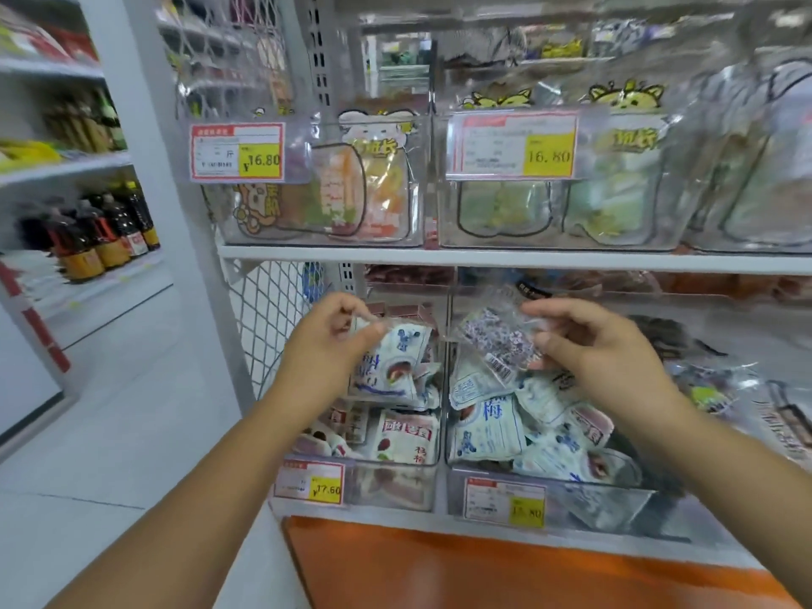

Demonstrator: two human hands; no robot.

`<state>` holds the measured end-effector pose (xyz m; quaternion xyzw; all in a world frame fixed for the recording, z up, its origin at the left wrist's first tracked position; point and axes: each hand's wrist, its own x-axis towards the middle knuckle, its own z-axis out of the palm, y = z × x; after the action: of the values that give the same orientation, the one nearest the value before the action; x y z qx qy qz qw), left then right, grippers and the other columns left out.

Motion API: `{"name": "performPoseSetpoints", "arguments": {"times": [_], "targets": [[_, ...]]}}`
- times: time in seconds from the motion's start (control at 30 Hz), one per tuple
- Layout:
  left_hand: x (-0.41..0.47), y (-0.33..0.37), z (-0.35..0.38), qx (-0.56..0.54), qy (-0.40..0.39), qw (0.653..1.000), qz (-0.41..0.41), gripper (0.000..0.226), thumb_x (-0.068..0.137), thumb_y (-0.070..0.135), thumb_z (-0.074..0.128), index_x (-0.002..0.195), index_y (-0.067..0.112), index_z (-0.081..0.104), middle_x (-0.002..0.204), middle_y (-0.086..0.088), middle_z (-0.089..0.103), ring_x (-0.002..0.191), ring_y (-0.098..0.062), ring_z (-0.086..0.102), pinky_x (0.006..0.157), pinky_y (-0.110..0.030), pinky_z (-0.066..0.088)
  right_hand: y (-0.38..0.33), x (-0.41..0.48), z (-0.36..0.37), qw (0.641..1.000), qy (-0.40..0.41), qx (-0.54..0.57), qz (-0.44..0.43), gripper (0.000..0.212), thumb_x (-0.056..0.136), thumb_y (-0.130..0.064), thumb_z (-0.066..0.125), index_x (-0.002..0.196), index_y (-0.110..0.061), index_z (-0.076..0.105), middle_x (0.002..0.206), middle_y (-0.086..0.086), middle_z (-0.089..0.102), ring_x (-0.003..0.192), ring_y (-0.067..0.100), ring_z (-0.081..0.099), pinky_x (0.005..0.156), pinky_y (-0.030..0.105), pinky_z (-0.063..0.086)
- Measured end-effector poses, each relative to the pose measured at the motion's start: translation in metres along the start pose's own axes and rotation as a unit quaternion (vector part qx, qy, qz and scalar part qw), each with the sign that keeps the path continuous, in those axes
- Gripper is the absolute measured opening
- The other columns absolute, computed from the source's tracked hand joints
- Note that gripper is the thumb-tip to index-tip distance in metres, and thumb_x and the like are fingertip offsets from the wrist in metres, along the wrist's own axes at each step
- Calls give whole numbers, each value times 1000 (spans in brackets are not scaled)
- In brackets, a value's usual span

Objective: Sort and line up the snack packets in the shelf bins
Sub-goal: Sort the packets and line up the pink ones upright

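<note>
My left hand pinches the top of a white and blue snack packet, holding it over the left clear bin on the lower shelf. That bin holds several white and red packets. My right hand pinches a clear packet with purple speckled contents and a barcode above the right clear bin. Loose white and blue packets lie jumbled in that bin.
Clear bins on the upper shelf hold cartoon-printed packets behind yellow price tags. A wire mesh panel closes the shelf's left end. An orange base panel sits below. Dark bottles stand on shelves at far left.
</note>
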<state>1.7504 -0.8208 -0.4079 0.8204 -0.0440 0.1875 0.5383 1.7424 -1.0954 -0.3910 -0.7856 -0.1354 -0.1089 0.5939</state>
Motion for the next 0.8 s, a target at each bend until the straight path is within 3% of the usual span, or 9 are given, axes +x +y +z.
{"name": "performPoseSetpoints", "arguments": {"times": [0.07, 0.17, 0.27, 0.33, 0.43, 0.57, 0.7, 0.8], "targets": [[-6, 21, 9, -38, 30, 999, 10, 12, 86, 30, 69, 84, 28, 58, 83, 8, 68, 68, -2, 62, 63, -18, 45, 2, -7, -18, 1000, 22, -10, -7, 36, 90, 0, 62, 99, -33, 72, 98, 16, 52, 73, 13, 62, 65, 14, 53], [-12, 42, 33, -73, 29, 997, 10, 11, 87, 28, 69, 89, 21, 60, 82, -4, 70, 70, -15, 66, 62, -23, 48, 10, -18, -57, 996, 85, -36, -5, 39, 90, 3, 61, 97, -34, 70, 95, 14, 50, 75, 24, 63, 58, 12, 51], [-17, 51, 62, -80, -1, 997, 3, 19, 87, 31, 69, 89, 15, 59, 86, -16, 68, 64, -29, 58, 61, -29, 44, 24, -29, -104, 987, 148, -68, 8, 38, 90, 3, 60, 96, -34, 68, 93, 13, 49, 63, 11, 63, 59, 13, 53], [-18, 55, 82, -76, -14, 997, -6, 19, 86, 32, 70, 85, 16, 59, 81, -14, 68, 62, -23, 57, 63, -32, 43, 38, -31, -133, 978, 169, -120, 23, 33, 91, 2, 59, 102, -28, 69, 89, 9, 50, 59, 6, 60, 61, 10, 51], [-17, 57, 110, -54, -26, 998, -11, 19, 87, 30, 69, 84, 16, 57, 70, -8, 64, 47, -6, 47, 50, -25, 36, 62, -28, -155, 945, 124, -299, 56, 25, 92, -14, 63, 115, -19, 68, 88, 0, 53, 72, 7, 58, 63, 8, 40], [-16, 63, 140, -6, -12, 1000, 23, 18, 89, 28, 67, 83, 18, 53, 73, 2, 62, 53, -1, 49, 47, -14, 34, 90, -22, -153, 855, 70, -513, 34, 29, 81, -34, 75, 107, -21, 74, 114, 21, 54, 110, 37, 48, 90, 34, 39], [-23, 65, 170, 61, -7, 993, 96, 18, 93, 28, 61, 85, 21, 47, 71, 5, 55, 56, -9, 47, 50, -23, 34, 79, -26, -139, 854, 44, -519, -7, 37, 91, -41, 56, 125, -26, 62, 133, 20, 47, 128, 37, 37, 105, 47, 38], [-24, 60, 190, 137, -30, 983, 118, 17, 94, 32, 58, 90, 23, 45, 79, 4, 56, 69, -18, 53, 60, -36, 41, 62, -37, -124, 856, -17, -512, -68, 56, 91, -61, 36, 138, -32, 49, 149, 6, 40, 141, 31, 28, 113, 51, 29]]}}
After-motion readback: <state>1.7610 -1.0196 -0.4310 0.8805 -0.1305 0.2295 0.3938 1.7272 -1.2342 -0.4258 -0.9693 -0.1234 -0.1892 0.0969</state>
